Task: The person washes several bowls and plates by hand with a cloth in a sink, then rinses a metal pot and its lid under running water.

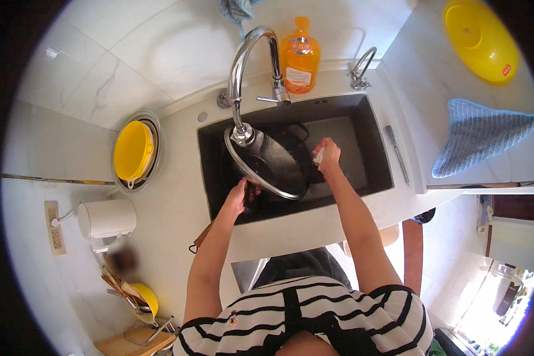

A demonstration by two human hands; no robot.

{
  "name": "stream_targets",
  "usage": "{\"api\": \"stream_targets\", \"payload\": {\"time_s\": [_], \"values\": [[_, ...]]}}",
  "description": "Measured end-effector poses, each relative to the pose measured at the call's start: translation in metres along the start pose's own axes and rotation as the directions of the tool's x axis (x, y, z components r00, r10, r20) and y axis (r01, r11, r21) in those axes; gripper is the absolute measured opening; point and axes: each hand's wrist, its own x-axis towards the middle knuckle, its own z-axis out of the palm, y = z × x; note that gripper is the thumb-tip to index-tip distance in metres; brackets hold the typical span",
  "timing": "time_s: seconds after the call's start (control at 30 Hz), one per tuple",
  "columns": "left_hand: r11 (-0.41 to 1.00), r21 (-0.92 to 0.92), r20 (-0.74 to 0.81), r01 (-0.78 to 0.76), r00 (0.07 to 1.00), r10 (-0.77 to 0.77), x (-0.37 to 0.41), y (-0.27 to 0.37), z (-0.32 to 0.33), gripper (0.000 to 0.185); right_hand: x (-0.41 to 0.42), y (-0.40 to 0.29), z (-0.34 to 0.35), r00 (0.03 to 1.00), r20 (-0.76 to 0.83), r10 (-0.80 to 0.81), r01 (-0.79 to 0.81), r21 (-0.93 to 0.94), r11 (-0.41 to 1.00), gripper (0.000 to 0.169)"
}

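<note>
A glass pot lid with a metal rim (267,169) stands tilted in the dark sink (365,133), below the spout of the chrome faucet (244,66). My left hand (239,198) holds the lid near its lower left edge; some fingers show behind the glass. My right hand (328,153) is closed around a small white cloth or sponge (319,156), to the right of the lid. Under the lid lies a dark pan (300,133), mostly hidden. A wooden handle (203,233) sticks out over the sink's front left edge, partly behind my left forearm.
An orange detergent bottle (300,62) and a small tap (360,73) stand behind the sink. A metal utensil (397,153) lies at its right. Yellow strainer and bowls (133,150) lean at left. A blue-grey cloth (476,138) and a yellow basin (480,40) are at right.
</note>
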Motion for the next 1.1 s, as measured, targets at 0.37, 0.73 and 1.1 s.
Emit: {"api": "stream_targets", "payload": {"time_s": [0.37,0.73,1.1], "values": [[0.911,0.181,-0.154,-0.370,0.905,0.397,-0.050,0.011,0.003,0.049,-0.009,-0.005,-0.021,0.958,0.225,-0.177,0.205,-0.109,0.973,0.033],[0.388,0.552,-0.131,-0.738,0.383,0.914,-0.117,0.017,0.033,0.018,-0.011,-0.051,-0.044,0.826,0.317,-0.466,0.456,-0.862,0.222,0.076],[0.099,0.470,0.313,-0.877,0.271,0.910,-0.066,0.098,0.167,0.045,-0.086,-0.099,0.023,0.527,0.785,-0.326,0.824,-0.378,0.422,0.018]]}}
